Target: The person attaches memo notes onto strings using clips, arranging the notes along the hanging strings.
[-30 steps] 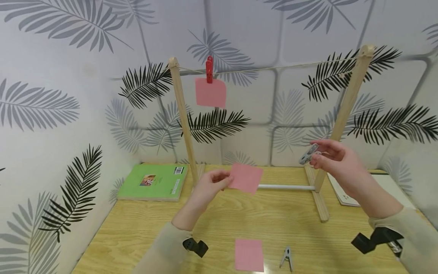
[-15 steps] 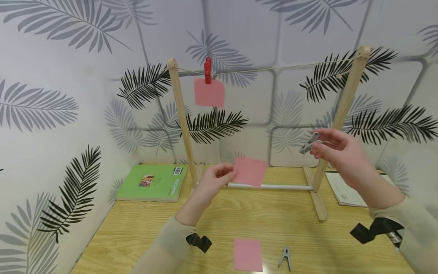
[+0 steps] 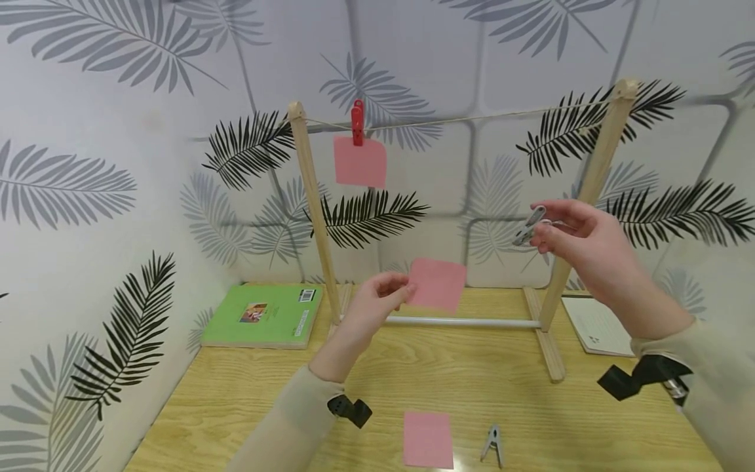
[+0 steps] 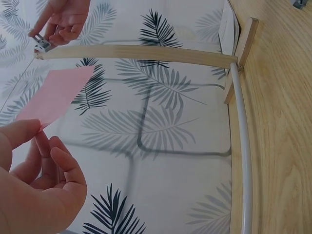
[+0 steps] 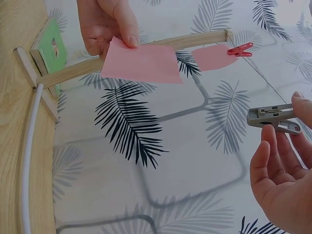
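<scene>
My left hand (image 3: 377, 305) pinches a pink square of paper (image 3: 438, 284) by its left edge between thumb and fingers, above the table and in front of the wooden frame. Off to the right, my right hand (image 3: 584, 239) holds a grey clothespin (image 5: 271, 117) by its handle end, its nose pointing left toward the paper. A string (image 3: 472, 118) runs between the two posts above both hands. Near its left end a red clothespin (image 3: 357, 123) clips another pink paper (image 3: 360, 162), which hangs below the string.
On the table (image 3: 295, 406) in front lie a third pink paper (image 3: 428, 440) and a second grey clothespin (image 3: 493, 444). A green book (image 3: 262, 314) is at the back left, a white notebook (image 3: 597, 324) behind the right post (image 3: 607, 147). A white rod (image 3: 460, 321) joins the feet.
Both hands have risen. The left hand has carried its paper up and slightly right, while the right hand has lifted the grey clothespin higher.
</scene>
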`<state>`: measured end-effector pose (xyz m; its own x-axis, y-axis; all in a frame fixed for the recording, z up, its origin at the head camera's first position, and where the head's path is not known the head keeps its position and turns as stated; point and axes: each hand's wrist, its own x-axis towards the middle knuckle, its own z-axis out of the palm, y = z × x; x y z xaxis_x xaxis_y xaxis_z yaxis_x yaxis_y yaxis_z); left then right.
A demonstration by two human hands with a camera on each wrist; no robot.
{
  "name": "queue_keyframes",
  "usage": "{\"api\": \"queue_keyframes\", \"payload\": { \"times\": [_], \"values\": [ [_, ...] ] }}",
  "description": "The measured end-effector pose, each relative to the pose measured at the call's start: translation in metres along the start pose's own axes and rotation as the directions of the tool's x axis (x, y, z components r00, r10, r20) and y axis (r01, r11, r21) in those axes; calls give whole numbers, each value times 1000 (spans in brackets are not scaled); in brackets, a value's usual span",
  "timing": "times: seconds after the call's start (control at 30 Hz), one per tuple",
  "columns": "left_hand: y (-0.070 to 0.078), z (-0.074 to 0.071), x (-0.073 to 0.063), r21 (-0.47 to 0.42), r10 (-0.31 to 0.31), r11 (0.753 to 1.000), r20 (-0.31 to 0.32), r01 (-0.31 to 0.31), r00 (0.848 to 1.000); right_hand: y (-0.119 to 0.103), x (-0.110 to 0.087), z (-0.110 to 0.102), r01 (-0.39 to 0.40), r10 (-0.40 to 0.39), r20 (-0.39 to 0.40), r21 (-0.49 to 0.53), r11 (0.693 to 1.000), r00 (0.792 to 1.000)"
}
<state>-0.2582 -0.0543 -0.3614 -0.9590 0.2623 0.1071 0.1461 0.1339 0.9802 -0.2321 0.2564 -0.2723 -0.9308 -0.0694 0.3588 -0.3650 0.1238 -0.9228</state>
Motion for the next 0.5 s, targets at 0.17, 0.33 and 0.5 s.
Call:
{"api": "queue_keyframes", "payload": {
  "times": [0.17,0.33,0.5],
  "values": [
    [6,0,5,-5,24,1000,-10,-24,1000,-11,8,6,0,0,-11,-20,1000,1000],
    [13,0,8,-22,52,998,-25,-52,998,-23,15,11,22,-22,-8,-16,1000,1000],
    [19,0,12,-11,64,998,-31,-64,998,-32,22,12,36,-36,2,-46,998,999]
  ]
}}
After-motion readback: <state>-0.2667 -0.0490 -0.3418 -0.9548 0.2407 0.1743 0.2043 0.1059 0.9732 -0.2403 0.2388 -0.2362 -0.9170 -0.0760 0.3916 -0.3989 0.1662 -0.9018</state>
